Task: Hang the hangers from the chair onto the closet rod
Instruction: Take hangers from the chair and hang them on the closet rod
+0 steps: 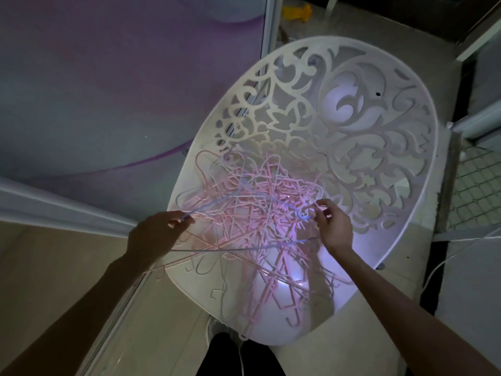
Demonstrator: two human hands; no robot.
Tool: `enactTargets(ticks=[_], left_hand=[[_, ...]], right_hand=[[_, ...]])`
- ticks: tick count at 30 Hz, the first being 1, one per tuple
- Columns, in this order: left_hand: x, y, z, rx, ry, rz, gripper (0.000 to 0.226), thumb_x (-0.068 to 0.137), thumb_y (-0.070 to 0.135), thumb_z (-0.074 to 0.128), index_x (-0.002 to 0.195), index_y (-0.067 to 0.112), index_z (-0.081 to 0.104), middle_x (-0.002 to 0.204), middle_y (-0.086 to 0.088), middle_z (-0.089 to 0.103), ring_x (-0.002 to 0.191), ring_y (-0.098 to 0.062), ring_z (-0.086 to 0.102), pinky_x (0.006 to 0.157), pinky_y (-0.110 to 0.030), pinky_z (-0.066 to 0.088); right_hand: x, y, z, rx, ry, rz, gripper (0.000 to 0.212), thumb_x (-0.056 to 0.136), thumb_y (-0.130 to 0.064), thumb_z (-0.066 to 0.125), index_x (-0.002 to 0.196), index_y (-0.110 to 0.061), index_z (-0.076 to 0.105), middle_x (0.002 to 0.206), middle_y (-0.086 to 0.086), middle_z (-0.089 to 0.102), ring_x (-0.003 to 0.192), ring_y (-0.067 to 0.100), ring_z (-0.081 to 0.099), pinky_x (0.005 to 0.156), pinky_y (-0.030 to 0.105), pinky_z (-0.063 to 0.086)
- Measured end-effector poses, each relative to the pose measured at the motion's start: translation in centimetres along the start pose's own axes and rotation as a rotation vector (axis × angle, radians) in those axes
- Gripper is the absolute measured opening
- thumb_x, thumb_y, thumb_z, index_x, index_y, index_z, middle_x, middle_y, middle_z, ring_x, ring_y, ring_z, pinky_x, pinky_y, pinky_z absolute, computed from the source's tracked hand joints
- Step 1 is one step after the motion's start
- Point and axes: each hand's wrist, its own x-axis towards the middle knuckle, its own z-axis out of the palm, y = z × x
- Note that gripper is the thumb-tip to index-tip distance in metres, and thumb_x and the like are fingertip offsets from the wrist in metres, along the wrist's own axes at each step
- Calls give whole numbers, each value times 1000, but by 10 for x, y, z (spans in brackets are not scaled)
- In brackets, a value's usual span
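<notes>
Above the white fretwork plastic chair (352,126), left hand (154,234) and right hand (332,226) pinch one pale-blue thin plastic hanger (244,198); the tangled pink hanger pile (252,223) remains unhung.

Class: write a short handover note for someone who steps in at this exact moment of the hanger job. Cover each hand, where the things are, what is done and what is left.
Left hand: closed on one end of a pale hanger.
Right hand: fingers pinching the same hanger near its hook.
That hanger is raised just above the pile, a tangle of mostly pink hangers on the white chair.
Closet rod: not in view.
Done: one hanger being freed; none can be seen hung.
Left: probably work it clear of the tangle, hang it, then do the rest.
</notes>
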Motion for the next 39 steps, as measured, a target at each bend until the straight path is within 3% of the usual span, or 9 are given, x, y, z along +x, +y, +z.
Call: enactTargets(ticks=[7,13,18,24,26,29,33,37,39], left_hand=[[5,-17,7,-2,10,-53,38,87,51,53,99,21,73,96,-9,73,91,-28,68,78,-33,50],[5,-22,1,37,100,58,45,84,57,48,95,23,75,83,-9,73,82,-29,69,70,-34,52],[8,-23,-8,-48,79,-22,35,87,49,56,95,21,75,88,-6,75,86,-27,69,73,-31,48],[22,-39,12,-99,-201,-183,52,82,57,53,84,7,64,100,-19,69,93,-34,65,85,-37,48],[29,-43,21,-145,-302,-252,75,76,66,50,98,-5,61,113,-30,62,103,-40,61,94,-43,45],[28,-26,26,-99,-405,-243,63,90,55,42,130,6,51,132,-21,54,118,-35,55,99,-38,42],[41,1,26,-120,-380,-183,58,92,55,38,130,14,53,127,-17,59,116,-34,57,99,-40,45],[57,23,21,-10,-322,-142,63,89,60,38,127,14,57,136,-15,53,128,-32,48,108,-39,36],[59,21,21,-36,-327,-154,63,87,60,42,125,13,59,135,-14,54,127,-31,49,108,-40,37]], right_hand=[[-6,-3,-1,16,8,-71,30,97,-26,46,124,-22,62,89,10,68,78,27,63,60,28,37],[-6,-20,-19,44,6,-202,30,97,-26,47,123,-24,62,121,-2,66,103,18,64,75,35,51],[6,-34,-28,-22,-85,-216,23,95,-25,52,112,-25,68,66,-14,57,60,9,49,60,30,41],[17,-45,-21,125,-252,8,14,92,-7,49,90,-11,62,75,3,58,71,23,56,69,31,45],[19,-43,-21,215,-276,27,18,93,0,45,94,-8,61,71,0,55,60,7,54,60,20,42],[22,-34,-22,259,-249,-6,18,94,1,44,100,-8,59,76,4,54,51,-6,52,51,5,38],[31,-21,-27,288,-115,-19,20,93,2,45,106,-2,60,77,-1,57,56,-6,56,61,7,44],[41,-17,-32,231,-93,-46,22,94,-3,46,111,-8,60,88,4,62,80,19,61,84,36,48],[41,-16,-33,164,-119,-94,30,93,-4,49,121,-7,57,99,5,60,88,25,59,82,27,48]])
